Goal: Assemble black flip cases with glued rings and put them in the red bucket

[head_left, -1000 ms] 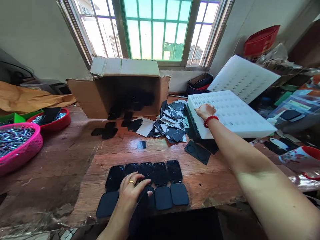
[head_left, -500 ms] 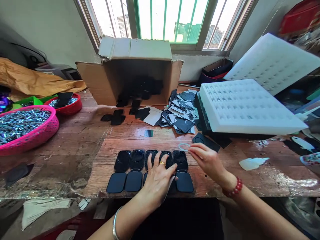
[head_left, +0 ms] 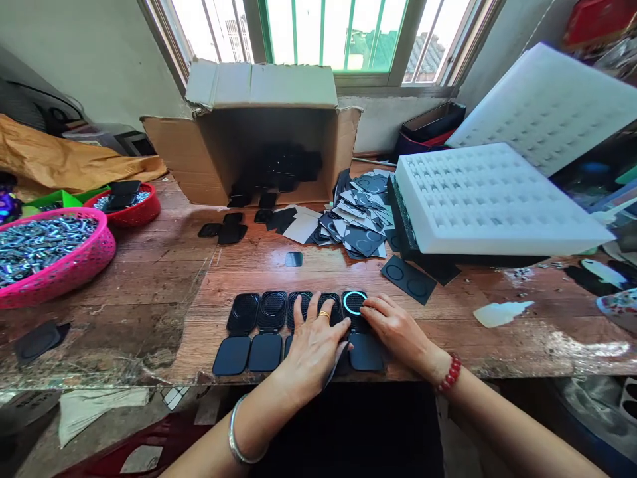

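Observation:
In the head view, a row of black hinged cases [head_left: 245, 313] lies unfolded near the table's front edge, ridged halves at the back and smooth halves in front. My left hand [head_left: 317, 335] spreads its fingers over the middle cases, covering parts of them. A thin card [head_left: 337, 364] is tucked under this hand, its thumb side against the edge; most of the card is hidden. With pinched fingertips, my right hand [head_left: 395, 325] holds the right edge of a pale blue ring [head_left: 354, 293], which lies over the circle of the rightmost case's ridged half.
Behind the cases are a small dark plate [head_left: 293, 259], a heap of ring-printed cards [head_left: 361, 216] and a cardboard box [head_left: 172, 156]. White foam trays [head_left: 497, 199] stand at right, near a glue bottle [head_left: 502, 313]. A pink basket [head_left: 107, 249] of metal parts is at left.
My right hand has moved left and brought the pale blue ring onto the rightmost case. My left hand stays over the middle cases. The view has shifted slightly.

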The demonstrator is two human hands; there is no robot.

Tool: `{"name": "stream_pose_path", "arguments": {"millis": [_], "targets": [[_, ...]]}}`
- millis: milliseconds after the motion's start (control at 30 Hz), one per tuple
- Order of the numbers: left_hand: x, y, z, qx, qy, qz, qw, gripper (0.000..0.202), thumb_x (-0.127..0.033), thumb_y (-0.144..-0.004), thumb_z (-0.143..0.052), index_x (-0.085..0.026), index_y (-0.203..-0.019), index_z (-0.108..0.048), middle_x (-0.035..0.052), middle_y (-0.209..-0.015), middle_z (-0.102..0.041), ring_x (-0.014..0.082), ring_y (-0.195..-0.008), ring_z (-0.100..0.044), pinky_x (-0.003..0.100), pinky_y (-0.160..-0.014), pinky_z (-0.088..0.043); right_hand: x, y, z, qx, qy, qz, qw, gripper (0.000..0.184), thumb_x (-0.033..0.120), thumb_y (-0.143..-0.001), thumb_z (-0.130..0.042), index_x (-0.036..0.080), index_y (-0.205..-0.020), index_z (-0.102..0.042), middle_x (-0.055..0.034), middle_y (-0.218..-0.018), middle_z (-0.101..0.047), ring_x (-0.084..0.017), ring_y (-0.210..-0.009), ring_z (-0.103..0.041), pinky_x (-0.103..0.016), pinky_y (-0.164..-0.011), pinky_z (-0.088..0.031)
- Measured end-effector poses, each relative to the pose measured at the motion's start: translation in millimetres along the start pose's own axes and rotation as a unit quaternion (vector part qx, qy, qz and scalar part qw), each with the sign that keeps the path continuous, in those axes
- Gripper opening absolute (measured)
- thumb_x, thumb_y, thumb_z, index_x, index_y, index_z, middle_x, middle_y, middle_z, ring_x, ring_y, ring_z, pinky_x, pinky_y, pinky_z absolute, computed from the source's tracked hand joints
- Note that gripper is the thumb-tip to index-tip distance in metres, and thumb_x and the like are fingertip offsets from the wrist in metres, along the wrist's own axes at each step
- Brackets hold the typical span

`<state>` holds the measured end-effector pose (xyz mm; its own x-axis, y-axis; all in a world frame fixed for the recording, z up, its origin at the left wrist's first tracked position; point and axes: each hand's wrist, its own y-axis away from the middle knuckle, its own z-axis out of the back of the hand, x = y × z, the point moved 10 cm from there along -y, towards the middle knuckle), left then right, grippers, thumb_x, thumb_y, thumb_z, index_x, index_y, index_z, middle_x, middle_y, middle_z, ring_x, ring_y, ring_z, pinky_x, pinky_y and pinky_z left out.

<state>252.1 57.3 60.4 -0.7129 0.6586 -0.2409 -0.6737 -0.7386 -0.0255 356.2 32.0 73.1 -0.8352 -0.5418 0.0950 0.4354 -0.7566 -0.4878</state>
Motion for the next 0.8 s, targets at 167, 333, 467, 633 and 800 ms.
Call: {"name": "stream_pose_path", "arguments": {"millis": [167,333,467,633,800], "targets": [[0.7,-0.2,-0.7,0.007,-0.004,0.003,1.000,0.037,-0.045,-0.087,-0.067,-0.037,-0.124,-0.067,0.0114,-0.144,-0.052,0.0390,-0.142,-0.033,0.070,-0.112,-0.020,4.0,1.2,-1.5,0.011,-0.001,0.001,1.000,0.025,0.007,-0.093,-0.048,0.014,-0.104,-0.068,-0.0142,-0.100,-0.069,-0.026,-0.096,-0.062,-0.044,-0.085,-0.058],[2.7,-1.4,-2.6,-0.011,0.007,0.000,1.000,0.038,-0.044,-0.084,-0.072,-0.038,-0.121,-0.069,0.0102,-0.142,-0.054,0.0383,-0.140,-0.035,0.069,-0.112,-0.020,-8.6,-7.3,12.2,-0.007,-0.027,-0.051,0.998,0.029,0.004,-0.088,-0.046,0.016,-0.107,-0.065,-0.0118,-0.100,-0.070,-0.026,-0.095,-0.063,-0.044,-0.087,-0.055],[2.0,-10.0,-4.3,-0.035,0.015,-0.004,0.999,0.044,-0.036,-0.084,-0.074,-0.039,-0.126,-0.065,0.0104,-0.144,-0.054,0.0387,-0.139,-0.037,0.069,-0.111,-0.022,-74.3,-42.4,53.1,-0.089,-0.009,-0.170,0.981,0.021,0.014,-0.091,-0.047,0.017,-0.098,-0.067,-0.0124,-0.096,-0.070,-0.026,-0.096,-0.062,-0.042,-0.088,-0.052],[-7.1,-19.1,-7.3,-0.025,0.021,-0.022,0.999,0.036,-0.036,-0.085,-0.072,-0.040,-0.120,-0.069,0.0100,-0.144,-0.054,0.0403,-0.138,-0.038,0.070,-0.110,-0.020,-209.9,-77.1,116.9,-0.147,0.088,-0.397,0.902,0.026,0.016,-0.090,-0.045,0.013,-0.094,-0.070,-0.0173,-0.099,-0.071,-0.030,-0.098,-0.063,-0.045,-0.093,-0.047],[-7.1,-19.8,-10.8,-0.007,0.034,-0.017,0.999,0.036,-0.038,-0.083,-0.073,-0.040,-0.119,-0.070,0.0104,-0.142,-0.056,0.0404,-0.138,-0.037,0.071,-0.111,-0.019,-295.8,-80.4,139.5,-0.117,0.123,-0.513,0.842,0.022,0.010,-0.082,-0.054,0.006,-0.094,-0.072,-0.0215,-0.092,-0.072,-0.032,-0.096,-0.065,-0.042,-0.087,-0.049]]}}
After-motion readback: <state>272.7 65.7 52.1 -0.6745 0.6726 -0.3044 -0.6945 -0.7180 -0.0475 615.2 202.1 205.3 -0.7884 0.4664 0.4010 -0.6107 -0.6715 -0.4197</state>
